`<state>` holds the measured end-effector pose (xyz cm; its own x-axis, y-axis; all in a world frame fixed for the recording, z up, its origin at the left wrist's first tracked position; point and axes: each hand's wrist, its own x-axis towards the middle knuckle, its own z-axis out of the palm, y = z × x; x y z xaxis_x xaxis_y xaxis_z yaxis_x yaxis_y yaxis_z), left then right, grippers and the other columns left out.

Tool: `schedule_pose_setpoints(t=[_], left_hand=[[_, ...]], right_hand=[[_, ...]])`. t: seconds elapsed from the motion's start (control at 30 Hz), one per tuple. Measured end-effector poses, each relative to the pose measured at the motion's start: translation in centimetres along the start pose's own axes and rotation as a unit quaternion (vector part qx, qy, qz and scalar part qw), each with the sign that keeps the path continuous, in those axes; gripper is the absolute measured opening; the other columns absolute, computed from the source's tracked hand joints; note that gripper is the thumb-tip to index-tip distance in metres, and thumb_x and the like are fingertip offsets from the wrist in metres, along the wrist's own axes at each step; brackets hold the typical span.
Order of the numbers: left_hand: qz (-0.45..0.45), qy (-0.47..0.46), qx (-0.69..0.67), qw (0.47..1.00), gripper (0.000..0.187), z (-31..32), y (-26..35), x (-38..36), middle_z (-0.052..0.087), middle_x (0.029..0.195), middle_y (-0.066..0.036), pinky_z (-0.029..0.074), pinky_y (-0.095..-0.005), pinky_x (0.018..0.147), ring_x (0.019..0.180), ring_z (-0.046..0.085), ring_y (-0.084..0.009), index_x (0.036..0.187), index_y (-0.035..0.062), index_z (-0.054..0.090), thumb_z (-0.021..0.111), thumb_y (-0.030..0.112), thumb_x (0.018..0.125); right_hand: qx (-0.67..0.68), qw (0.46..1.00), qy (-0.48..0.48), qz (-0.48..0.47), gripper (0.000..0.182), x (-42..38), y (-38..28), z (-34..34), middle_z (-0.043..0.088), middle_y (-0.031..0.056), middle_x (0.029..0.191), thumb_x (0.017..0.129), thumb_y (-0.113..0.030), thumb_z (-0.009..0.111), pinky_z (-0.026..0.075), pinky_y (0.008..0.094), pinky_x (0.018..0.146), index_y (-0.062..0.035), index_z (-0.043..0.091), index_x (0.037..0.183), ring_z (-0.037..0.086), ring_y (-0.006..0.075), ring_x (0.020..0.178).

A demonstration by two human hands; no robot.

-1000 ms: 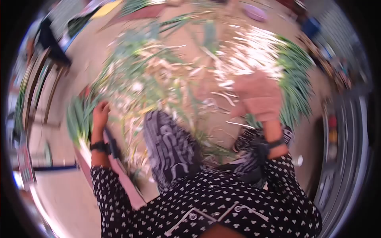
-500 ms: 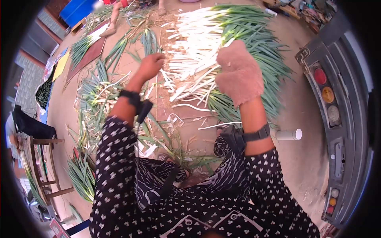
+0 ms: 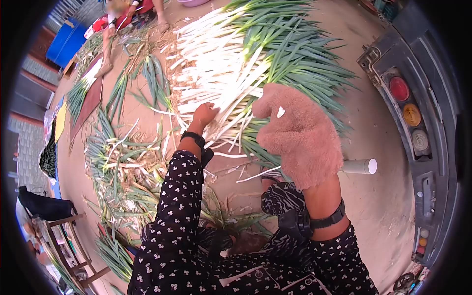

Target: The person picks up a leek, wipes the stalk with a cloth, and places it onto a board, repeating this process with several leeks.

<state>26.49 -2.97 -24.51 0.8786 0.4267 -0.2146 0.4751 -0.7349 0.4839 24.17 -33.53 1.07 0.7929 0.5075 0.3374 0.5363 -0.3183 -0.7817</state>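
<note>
A broad heap of green onions [image 3: 216, 64] lies on the ground in front of me, white stems to the left and green leaves to the right. My left hand [image 3: 205, 115] is at the near edge of the white stems, its fingers curled together; what they hold, if anything, is hidden. A fluffy pink mitt [image 3: 309, 142] with a small white scrap on it covers my right hand [image 3: 292, 118]. Thumb and finger sides of the mitt stand apart over the near leaves, and no stalk shows between them.
Loose leaves and trimmings [image 3: 128, 167] litter the ground at left. A vehicle's rear bumper with lights [image 3: 412, 115] runs along the right, near a white tube [image 3: 360, 166]. A wooden stool [image 3: 73, 250] stands lower left. Another person's leg [image 3: 105, 54] and a blue barrel [image 3: 66, 42] are at the back.
My view has shifted, and the heap sits farther left. My left hand has come from beside the heap onto the white stems. The mitted right hand is lower and looks nearer the camera.
</note>
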Motion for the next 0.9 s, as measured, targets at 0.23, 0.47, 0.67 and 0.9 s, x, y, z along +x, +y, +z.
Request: schedule_pose_setpoints(t=[0.23, 0.47, 0.67, 0.9], left_hand=[[-0.032, 0.124, 0.049, 0.991, 0.038, -1.6, 2.5, -1.2, 0.059, 0.097, -0.026, 0.046, -0.0431, 0.080, 0.093, 0.057, -0.0378, 0.101, -0.0013, 0.053, 0.058, 0.028, 0.078], [0.074, 0.318, 0.141, 0.935, 0.021, -14.8, 8.2, -6.8, 0.061, 0.077, -0.021, 0.046, -0.0489, 0.064, 0.072, 0.059, -0.0398, 0.089, 0.0041, 0.049, 0.057, 0.021, 0.080], [0.148, 0.336, 0.120, 0.923, 0.017, -24.4, 8.0, -16.1, 0.056, 0.069, -0.018, 0.041, -0.0401, 0.054, 0.060, 0.056, -0.0309, 0.091, 0.0031, 0.052, 0.058, 0.016, 0.081], [-0.071, 0.245, -0.172, 0.951, 0.013, -23.4, 6.5, -32.8, 0.048, 0.063, 0.001, 0.035, -0.0253, 0.048, 0.056, 0.041, -0.0067, 0.087, 0.0011, 0.054, 0.056, 0.014, 0.084]], right_hand=[[-0.015, 1.000, -0.007, -0.006, 0.015, -0.6, 0.1, 1.2, 0.053, 0.0066, 0.081, 0.060, -0.008, 0.062, 0.043, 0.0272, 0.072, -0.0057, 0.059, 0.074, 0.053, 0.0212, 0.080], [-0.129, 0.991, -0.033, -0.030, 0.018, 0.6, 0.0, 3.8, 0.056, 0.0084, 0.086, 0.061, -0.014, 0.064, 0.045, 0.0294, 0.077, -0.0067, 0.061, 0.077, 0.055, 0.0230, 0.086], [-0.289, 0.949, -0.120, -0.034, 0.029, 2.4, -1.7, 6.0, 0.060, 0.0104, 0.097, 0.064, -0.027, 0.065, 0.047, 0.0352, 0.080, -0.0101, 0.065, 0.087, 0.056, 0.0260, 0.095], [-0.355, 0.915, -0.190, -0.026, 0.022, 3.4, -6.0, 11.0, 0.062, 0.0062, 0.077, 0.068, -0.030, 0.063, 0.048, 0.0371, 0.063, -0.0103, 0.064, 0.078, 0.060, 0.0244, 0.076]])
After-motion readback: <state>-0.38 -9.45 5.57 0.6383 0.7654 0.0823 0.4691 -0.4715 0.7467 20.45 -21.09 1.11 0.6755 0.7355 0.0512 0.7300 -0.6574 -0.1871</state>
